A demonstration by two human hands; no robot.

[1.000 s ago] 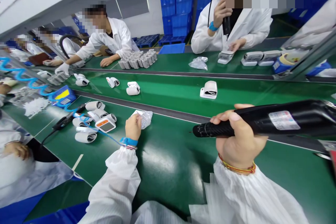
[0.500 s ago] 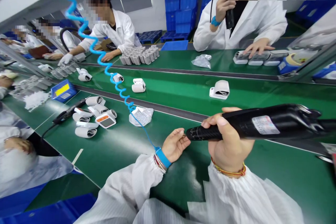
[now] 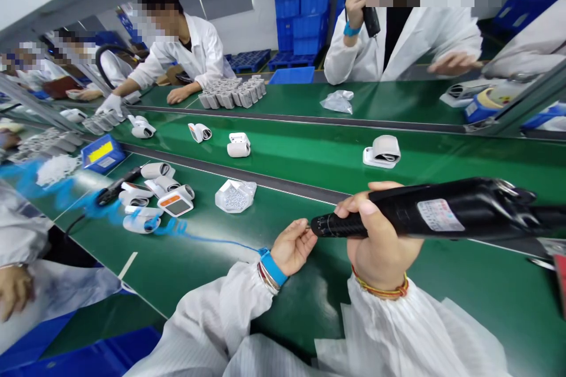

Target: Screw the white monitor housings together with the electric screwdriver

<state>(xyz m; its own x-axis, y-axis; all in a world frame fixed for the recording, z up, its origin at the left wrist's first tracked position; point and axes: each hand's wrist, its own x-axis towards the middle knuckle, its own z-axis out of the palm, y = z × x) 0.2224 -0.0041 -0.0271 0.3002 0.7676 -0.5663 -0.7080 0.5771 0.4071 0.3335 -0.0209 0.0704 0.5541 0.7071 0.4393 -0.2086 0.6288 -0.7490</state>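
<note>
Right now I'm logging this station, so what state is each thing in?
Screwdriver: off the table, lying level, gripped by right hand.
Left hand: fingers pinched at the screwdriver's tip.
Bag: lying on table, untouched.
Orange-faced unit: face up.

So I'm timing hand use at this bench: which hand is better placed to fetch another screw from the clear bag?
Probably the left hand: it pinches at the black driver's tip, nearer the clear bag. The right hand is wrapped around the driver.
</note>
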